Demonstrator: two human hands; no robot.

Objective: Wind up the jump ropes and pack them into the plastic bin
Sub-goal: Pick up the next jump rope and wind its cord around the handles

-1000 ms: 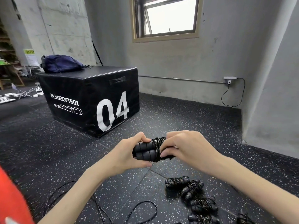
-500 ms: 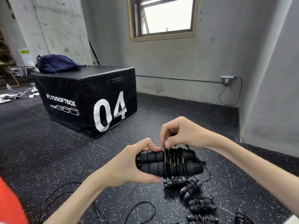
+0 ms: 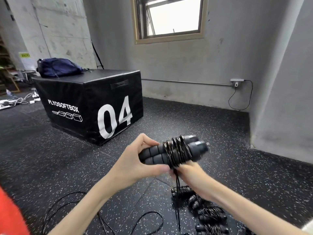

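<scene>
- Fabric of a bright red garment [image 3: 10,216] fills the corner far left of the black padded plyo box printed "04" [image 3: 94,106].
- Navy blue soft bag [image 3: 57,67] lies slumped on the box's flat top, at its far left end.
- Loose thin black rope cord [image 3: 94,212] curls in open loops on the speckled black rubber floor [image 3: 42,158], in front of the box.
- Left hand [image 3: 135,164], in front of the box's right corner, grips the butt ends of the held black jump rope with two ribbed foam handles [image 3: 172,152]; thumb below, fingers curled over the top.
- The two handles lie side by side, bound at mid-length by many glossy turns of thin cord, with hard smooth caps at the right end.
- Right hand [image 3: 191,175], blurred, sits just under the bundle and pinches the cord's tail, which hangs down as a straight strand.
- Row of wound black jump rope bundles [image 3: 203,211] lies on the floor below the right hand, each wrapped in the same shiny coils, touching or nearly so.
- Wood-framed window [image 3: 171,19] sits in the grey concrete wall, above and right of the box.
</scene>
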